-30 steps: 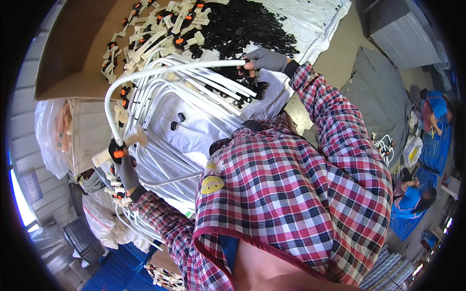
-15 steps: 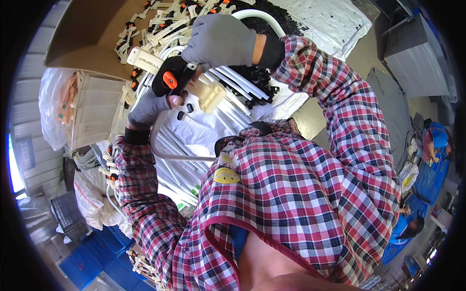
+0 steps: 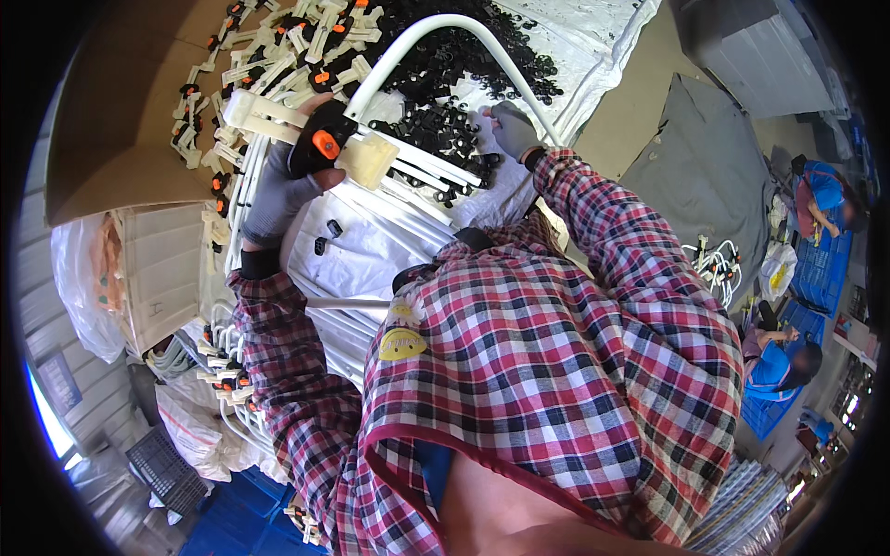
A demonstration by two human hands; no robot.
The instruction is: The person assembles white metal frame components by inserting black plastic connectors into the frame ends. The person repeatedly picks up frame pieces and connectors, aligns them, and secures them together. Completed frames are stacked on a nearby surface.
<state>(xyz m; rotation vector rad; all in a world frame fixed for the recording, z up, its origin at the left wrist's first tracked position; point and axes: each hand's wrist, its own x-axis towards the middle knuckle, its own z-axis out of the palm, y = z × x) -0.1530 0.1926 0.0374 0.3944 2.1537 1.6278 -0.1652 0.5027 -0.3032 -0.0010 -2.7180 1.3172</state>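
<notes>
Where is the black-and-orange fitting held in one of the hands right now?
In the head view, the black-and-orange fitting is left of centre in the upper part, gripped by the left hand, at one end of the arched white tube.

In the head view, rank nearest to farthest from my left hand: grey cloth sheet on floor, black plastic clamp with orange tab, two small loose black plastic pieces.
1. Black clamp, held in your left hand.
2. Loose pieces, lower right of it.
3. Grey cloth, far right.

The white tube [image 3: 443, 21] looks glossy, the black fitting [image 3: 306, 156] plastic.
</notes>
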